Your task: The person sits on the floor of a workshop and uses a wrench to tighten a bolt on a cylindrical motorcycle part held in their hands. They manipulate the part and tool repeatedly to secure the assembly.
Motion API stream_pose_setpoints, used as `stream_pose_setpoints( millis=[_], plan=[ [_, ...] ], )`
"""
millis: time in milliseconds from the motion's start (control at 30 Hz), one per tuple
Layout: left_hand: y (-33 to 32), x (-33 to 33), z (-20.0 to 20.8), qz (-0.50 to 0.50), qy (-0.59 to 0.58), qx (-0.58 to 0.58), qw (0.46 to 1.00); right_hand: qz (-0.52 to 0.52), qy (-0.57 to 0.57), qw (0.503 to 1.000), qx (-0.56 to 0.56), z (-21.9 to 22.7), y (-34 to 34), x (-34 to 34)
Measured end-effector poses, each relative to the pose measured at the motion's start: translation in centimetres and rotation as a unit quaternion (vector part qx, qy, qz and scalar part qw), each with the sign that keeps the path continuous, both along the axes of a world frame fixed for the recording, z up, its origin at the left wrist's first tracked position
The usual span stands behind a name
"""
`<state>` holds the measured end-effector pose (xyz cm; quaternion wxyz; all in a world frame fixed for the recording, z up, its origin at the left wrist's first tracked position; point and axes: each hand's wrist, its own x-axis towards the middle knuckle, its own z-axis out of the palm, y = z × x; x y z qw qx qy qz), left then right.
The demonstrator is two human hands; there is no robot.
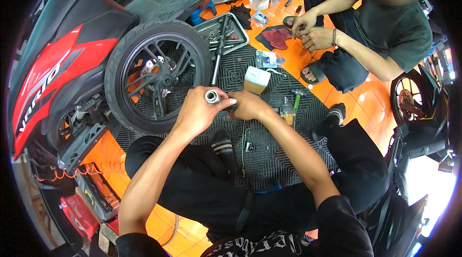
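My left hand is wrapped round a silver metal tube, its hollow round end turned up toward me. Close against it, my right hand has its fingers curled, the tips meeting near the left hand's fingertips. Whatever those right fingers hold is hidden. Just beyond both hands, a long black and silver rod leans from a metal tray. A white cardboard box stands past my right hand on the black rubber mat.
A motorcycle wheel stands at left beside a red and black motorcycle. A clear bottle and a green-handled hammer are on the right. Across from me sits a co-worker with both hands together. Another motorcycle is far right.
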<state>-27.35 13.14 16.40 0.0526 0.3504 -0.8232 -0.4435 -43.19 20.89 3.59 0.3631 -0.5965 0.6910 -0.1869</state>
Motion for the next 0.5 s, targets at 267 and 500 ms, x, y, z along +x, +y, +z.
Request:
stream_pose_setpoints(
  millis=[267,500],
  plan=[
    [0.9,-1.2,0.2,-0.018,-0.022,-0.041,0.999,-0.16,0.166,0.972,-0.055,1.4,-4.0,-9.4],
    [1.0,-2.4,1.4,-0.011,-0.09,-0.049,0.995,-0.082,0.253,0.964,-0.013,-8.3,-13.0,-13.5]
  ],
)
